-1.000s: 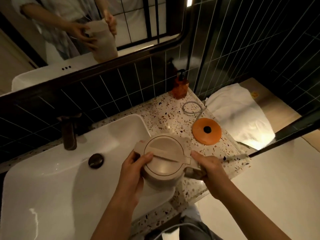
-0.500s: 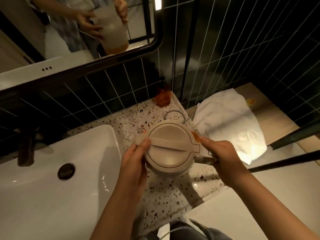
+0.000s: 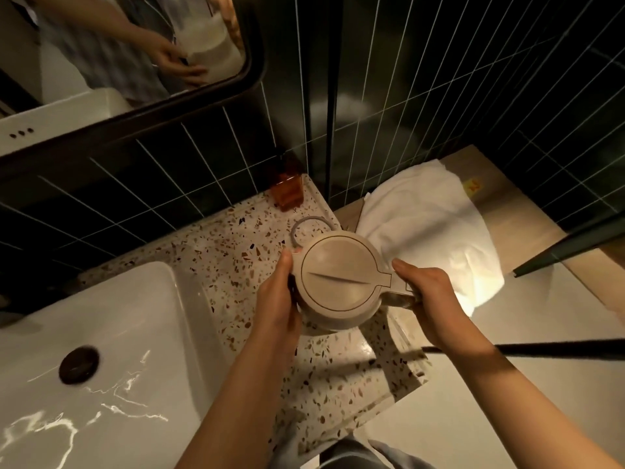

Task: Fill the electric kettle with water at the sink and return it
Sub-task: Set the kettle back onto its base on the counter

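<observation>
A beige electric kettle [image 3: 338, 282] with its round lid closed stands upright over the terrazzo counter [image 3: 236, 252], right of the white sink [image 3: 111, 333]. My right hand [image 3: 426, 296] grips its handle on the right side. My left hand [image 3: 277, 299] presses flat against the kettle's left wall. The orange base is hidden under the kettle; only its grey cord loop [image 3: 307, 225] shows behind it. I cannot tell whether the kettle rests on the base or hangs just above it.
An amber soap bottle [image 3: 287, 191] stands in the counter's back corner. A white towel [image 3: 429, 238] lies on a wooden ledge to the right. The sink drain [image 3: 78, 364] is at the left. A mirror [image 3: 118, 52] hangs above the dark tiled wall.
Both hands have carried the kettle from the sink's edge to the right and back, over the orange base, which it now covers. The view has swung to the right.
</observation>
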